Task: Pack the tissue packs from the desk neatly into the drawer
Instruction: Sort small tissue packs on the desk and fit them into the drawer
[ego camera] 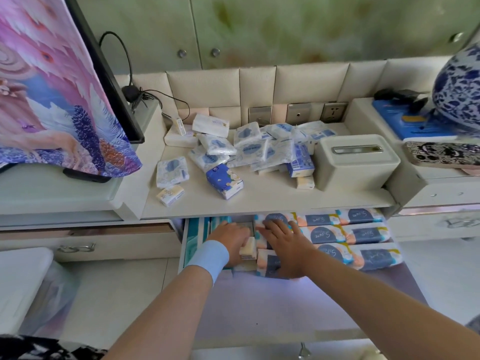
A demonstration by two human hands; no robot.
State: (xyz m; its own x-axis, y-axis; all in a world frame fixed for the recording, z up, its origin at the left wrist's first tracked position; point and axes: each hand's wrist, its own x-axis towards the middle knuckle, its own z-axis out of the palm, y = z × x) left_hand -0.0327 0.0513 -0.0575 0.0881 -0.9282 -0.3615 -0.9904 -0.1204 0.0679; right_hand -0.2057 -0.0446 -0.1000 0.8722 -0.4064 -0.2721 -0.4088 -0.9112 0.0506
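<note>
A heap of small white and blue tissue packs (262, 149) lies on the cream desk (270, 201). Apart from it lie a blue flowered pack (225, 183) and a small yellow pack (170, 195). Below the desk the drawer (311, 302) stands pulled out, with rows of navy and peach tissue packs (363, 236) filling its back right. My left hand (232, 240), with a light blue wristband, grips a small cream tissue pack (248, 249) down in the drawer's left part. My right hand (288, 245) lies flat, fingers spread, on the navy and peach packs beside it.
Teal boxes (197, 229) stand at the drawer's left side. A cream tissue box (354, 162) sits on the desk to the right of the heap. A monitor under a patterned cloth (52, 87) stands left. A blue and white vase (459, 92) and a phone (441, 153) are at right.
</note>
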